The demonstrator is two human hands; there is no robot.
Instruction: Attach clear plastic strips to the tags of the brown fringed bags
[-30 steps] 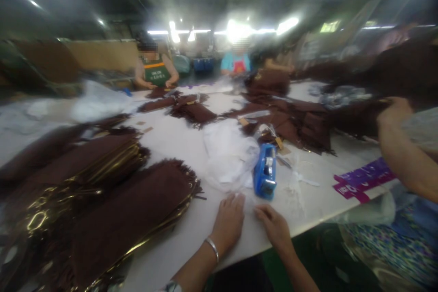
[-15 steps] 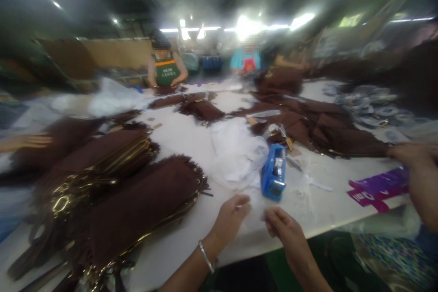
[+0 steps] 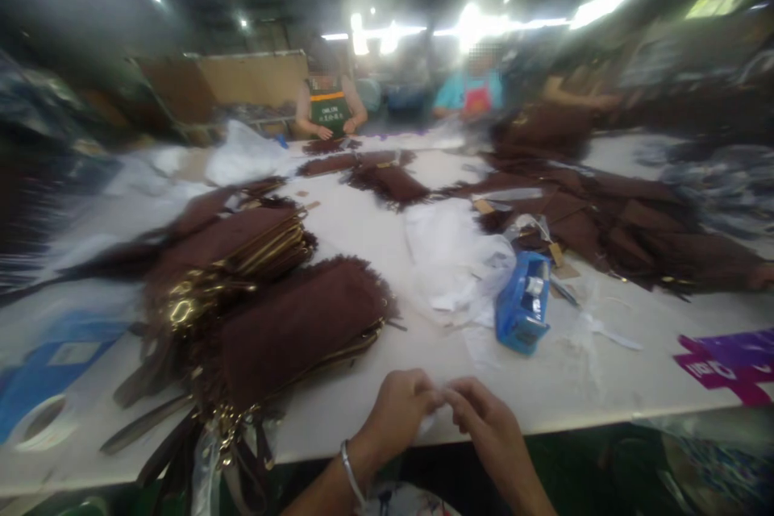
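White table (image 3: pixel 363 242) in a crowded, blurred workshop, 2 hands at its near edge.
Left hand (image 3: pixel 396 411) and right hand (image 3: pixel 491 429) meet fingertip to fingertip, both pinching a small pale scrap (image 3: pixel 434 419) just over the edge. It seems they are working it open, which needs a fine, steady pinch. A blue dispenser (image 3: pixel 523 302) stands just beyond, brown bags (image 3: pixel 290 322) are piled at the left, and other people work far off.
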